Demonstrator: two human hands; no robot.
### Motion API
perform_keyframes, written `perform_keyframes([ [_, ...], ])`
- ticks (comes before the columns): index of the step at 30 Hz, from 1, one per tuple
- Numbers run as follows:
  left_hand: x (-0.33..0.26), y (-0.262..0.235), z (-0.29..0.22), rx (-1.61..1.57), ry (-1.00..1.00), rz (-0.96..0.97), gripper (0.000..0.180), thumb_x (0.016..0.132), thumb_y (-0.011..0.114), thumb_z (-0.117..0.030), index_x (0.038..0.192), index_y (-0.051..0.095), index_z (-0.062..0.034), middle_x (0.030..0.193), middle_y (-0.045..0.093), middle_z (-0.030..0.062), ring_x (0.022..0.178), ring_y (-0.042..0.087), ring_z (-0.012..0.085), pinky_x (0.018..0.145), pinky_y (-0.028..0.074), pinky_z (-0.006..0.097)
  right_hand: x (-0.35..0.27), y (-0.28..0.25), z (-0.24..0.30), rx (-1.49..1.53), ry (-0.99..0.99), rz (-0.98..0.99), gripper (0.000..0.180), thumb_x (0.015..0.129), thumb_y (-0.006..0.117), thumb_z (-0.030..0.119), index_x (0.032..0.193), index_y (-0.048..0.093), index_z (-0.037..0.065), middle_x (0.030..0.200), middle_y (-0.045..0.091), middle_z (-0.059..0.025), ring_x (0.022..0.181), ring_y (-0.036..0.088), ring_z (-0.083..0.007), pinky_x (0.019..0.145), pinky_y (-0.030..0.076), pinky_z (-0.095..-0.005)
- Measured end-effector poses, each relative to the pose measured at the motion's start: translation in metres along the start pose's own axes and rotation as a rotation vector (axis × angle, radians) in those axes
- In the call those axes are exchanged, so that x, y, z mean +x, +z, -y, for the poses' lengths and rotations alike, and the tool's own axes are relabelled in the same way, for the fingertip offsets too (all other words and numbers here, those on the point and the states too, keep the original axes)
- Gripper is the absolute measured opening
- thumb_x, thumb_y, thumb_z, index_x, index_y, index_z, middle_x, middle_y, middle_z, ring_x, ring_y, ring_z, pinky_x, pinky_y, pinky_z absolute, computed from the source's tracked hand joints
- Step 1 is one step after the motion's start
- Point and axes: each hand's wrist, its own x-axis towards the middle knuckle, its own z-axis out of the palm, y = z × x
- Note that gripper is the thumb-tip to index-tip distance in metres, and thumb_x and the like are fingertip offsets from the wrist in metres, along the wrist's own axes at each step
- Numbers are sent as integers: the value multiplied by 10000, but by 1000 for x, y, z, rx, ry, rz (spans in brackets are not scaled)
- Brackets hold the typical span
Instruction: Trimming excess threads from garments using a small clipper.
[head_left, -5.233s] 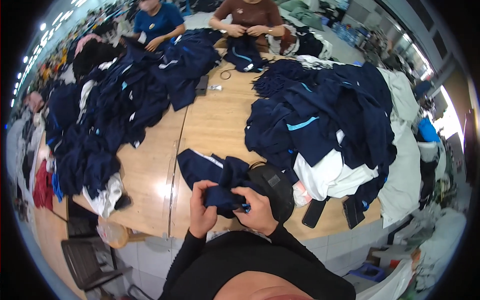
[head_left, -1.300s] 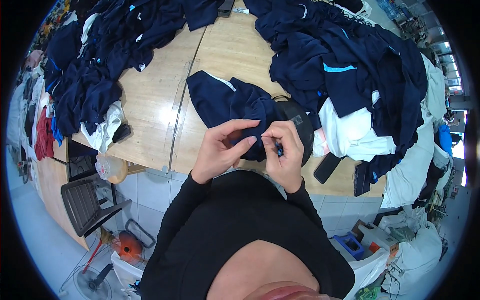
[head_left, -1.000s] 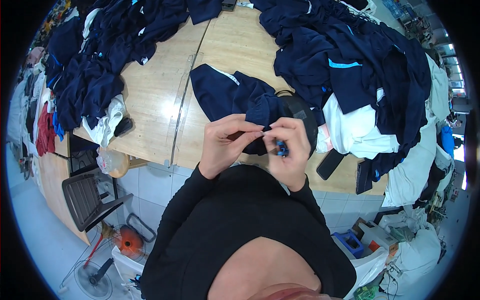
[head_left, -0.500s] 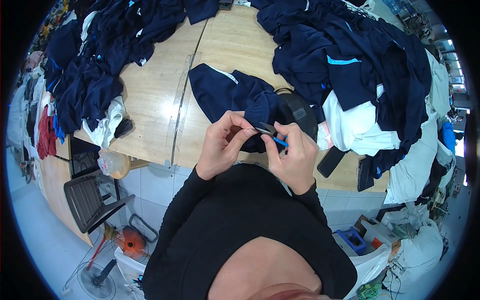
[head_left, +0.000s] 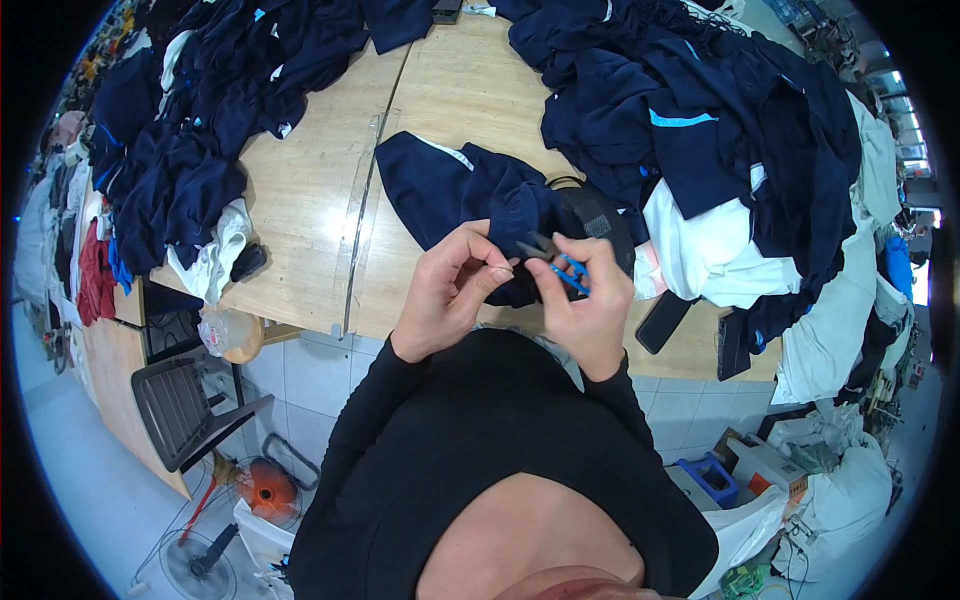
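The left hand (head_left: 450,295) pinches soft, limp navy garment (head_left: 470,195) fabric; the right hand (head_left: 590,300) grips small blue-handled thread snips (head_left: 558,262), best held by the handles.

The navy garment (head_left: 470,190) is soft matt cloth. The snips (head_left: 560,265) have blue plastic handles and dark metal blades. The surface (head_left: 300,200) is pale smooth wood with a slight shine. Beside the garment, the phone (head_left: 662,322) looks black and glossy.
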Motion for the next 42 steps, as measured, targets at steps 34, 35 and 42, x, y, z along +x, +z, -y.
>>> perform_keyframes([
  [34, 16, 6, -13, 545, 294, -139, 430, 810, 857, 25, 1220, 739, -32, 1332, 684, 130, 1071, 719, 236, 783, 557, 322, 2, 4, -3, 379, 60, 124, 177, 907, 682, -149, 991, 629, -2, 936, 630, -70, 756, 563, -140, 694, 440, -261],
  [35, 17, 5, -12, 516, 291, -95, 343, 840, 822, 41, 1171, 753, -17, 1273, 710, 145, 1055, 728, 236, 801, 552, 314, 3, 3, -1, 379, 59, 125, 177, 907, 682, -149, 991, 629, -2, 936, 630, -70, 756, 563, -140, 694, 440, -261],
  [42, 4, 4, -21, 338, -23, 80, 163, 992, 821, -94, 1088, 754, 20, 885, 777, 129, 747, 746, 205, 690, 557, 302, 9, 2, -10, 228, -15, 9, 178, 906, 737, -115, 1000, 655, 12, 939, 668, -93, 752, 625, -195, 670, 461, -283],
])
